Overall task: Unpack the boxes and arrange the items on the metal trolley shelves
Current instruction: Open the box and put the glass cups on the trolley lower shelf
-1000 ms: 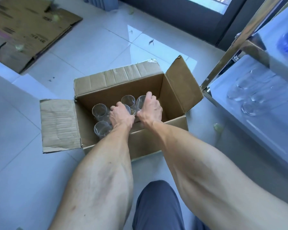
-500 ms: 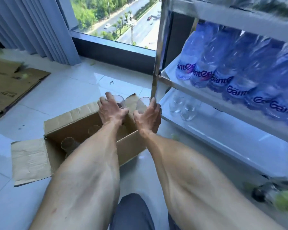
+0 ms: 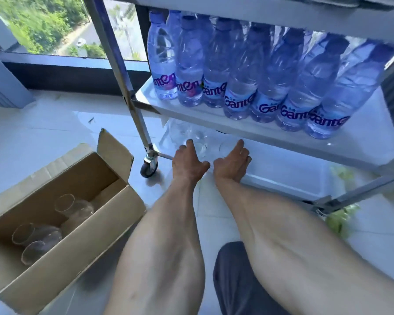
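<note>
Forearms stretch out from the bottom of the view, over a knee in dark grey cloth [image 3: 241,280], toward the metal trolley. To the left, on the tiled floor [image 3: 43,133], the cardboard box [image 3: 62,235] stands with its flaps open; three clear drinking glasses [image 3: 41,235] remain inside it, two near its front left corner and one further in.

Beyond the box, both hands reach onto the bottom shelf [image 3: 293,178] of the trolley. The left hand [image 3: 188,161] has its fingers curved round a clear glass [image 3: 200,147] at the left end of the shelf, so its grip looks closed on that glass. The right hand [image 3: 233,160] is curved in the same way round another glass [image 3: 225,147] just beside the first, though this one is faint against the white shelf. Both glasses seem to be at or just above the shelf surface; I cannot tell whether they touch it.

Behind them, further in on the same shelf, stand more glasses [image 3: 180,130]. Above, the middle shelf [image 3: 214,117] carries a row of Ganten water bottles [image 3: 239,71].

The step in hand appears to be setting two glasses down beside those already placed. The next move calls for resting them upright, loosening both grips without knocking the neighbours, then returning to the box for the remaining three.
</note>
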